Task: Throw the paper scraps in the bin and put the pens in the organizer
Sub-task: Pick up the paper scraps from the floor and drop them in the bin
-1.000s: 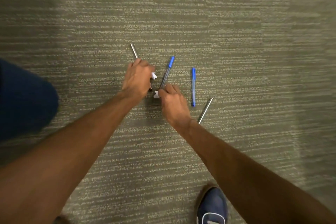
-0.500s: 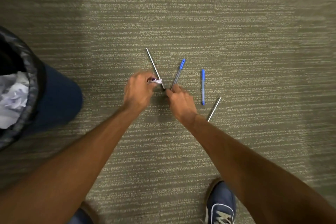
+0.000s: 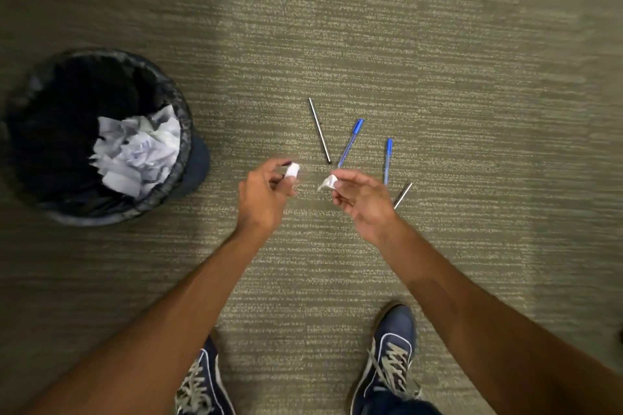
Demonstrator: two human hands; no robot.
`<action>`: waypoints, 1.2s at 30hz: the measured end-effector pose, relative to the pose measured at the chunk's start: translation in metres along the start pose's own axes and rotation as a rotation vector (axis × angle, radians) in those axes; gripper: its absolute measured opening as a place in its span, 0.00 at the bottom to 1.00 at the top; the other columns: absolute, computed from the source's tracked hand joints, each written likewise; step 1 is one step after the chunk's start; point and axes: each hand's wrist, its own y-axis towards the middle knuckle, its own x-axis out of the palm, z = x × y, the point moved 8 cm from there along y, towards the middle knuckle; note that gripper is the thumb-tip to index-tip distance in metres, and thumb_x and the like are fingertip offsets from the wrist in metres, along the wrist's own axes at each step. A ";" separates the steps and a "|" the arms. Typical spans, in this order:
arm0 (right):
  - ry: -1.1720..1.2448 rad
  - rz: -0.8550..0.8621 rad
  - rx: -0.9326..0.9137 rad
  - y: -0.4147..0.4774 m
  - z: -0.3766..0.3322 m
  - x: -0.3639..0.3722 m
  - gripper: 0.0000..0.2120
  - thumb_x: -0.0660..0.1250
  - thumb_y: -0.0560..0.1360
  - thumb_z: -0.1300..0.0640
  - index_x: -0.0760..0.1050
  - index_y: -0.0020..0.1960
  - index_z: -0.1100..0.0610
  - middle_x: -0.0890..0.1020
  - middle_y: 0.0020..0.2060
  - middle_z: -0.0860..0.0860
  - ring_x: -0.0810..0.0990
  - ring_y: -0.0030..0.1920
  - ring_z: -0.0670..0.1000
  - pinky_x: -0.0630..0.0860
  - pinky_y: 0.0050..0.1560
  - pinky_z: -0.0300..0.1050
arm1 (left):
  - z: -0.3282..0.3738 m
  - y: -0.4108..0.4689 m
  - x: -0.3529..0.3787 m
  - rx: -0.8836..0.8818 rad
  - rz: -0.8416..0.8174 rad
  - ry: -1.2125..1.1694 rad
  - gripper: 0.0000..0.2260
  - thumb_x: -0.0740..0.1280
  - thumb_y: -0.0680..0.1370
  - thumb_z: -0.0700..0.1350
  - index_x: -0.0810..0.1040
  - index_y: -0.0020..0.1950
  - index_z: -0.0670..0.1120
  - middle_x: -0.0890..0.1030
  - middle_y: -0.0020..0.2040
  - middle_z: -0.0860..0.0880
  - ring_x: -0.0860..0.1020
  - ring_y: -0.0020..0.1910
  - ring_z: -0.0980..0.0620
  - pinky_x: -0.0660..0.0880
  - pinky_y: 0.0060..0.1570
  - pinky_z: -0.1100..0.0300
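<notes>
A small white paper scrap (image 3: pixel 292 170) was pinched between the fingers of the left hand (image 3: pixel 266 194), and a second scrap (image 3: pixel 328 183) was gripped at the fingertips of the right hand (image 3: pixel 362 200); both hands were held above the carpet (image 3: pixel 438 61). The bin (image 3: pixel 183 131), lined in black and already holding crumpled paper (image 3: pixel 138 152), stood to the left, well apart from the right hand and nearer the left.

For the step in hand, both scraps would best be carried fully over the open rim before being released, since such light pieces could drift and land on the carpet. The pinch should be kept firm until then.

Four pens were left on the carpet: a silver one (image 3: pixel 319 130), two blue ones (image 3: pixel 350 142) (image 3: pixel 387 160), and another silver one (image 3: pixel 403 195) partly hidden by the right hand. No organizer was in view.
</notes>
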 end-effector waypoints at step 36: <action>-0.518 0.036 -0.436 -0.102 -0.035 0.191 0.11 0.66 0.76 0.71 0.80 0.54 0.60 0.84 0.50 0.55 0.84 0.49 0.58 0.82 0.52 0.52 | 0.042 -0.038 -0.196 0.107 0.281 0.019 0.14 0.66 0.79 0.37 0.76 0.64 0.43 0.83 0.51 0.47 0.84 0.45 0.48 0.80 0.47 0.65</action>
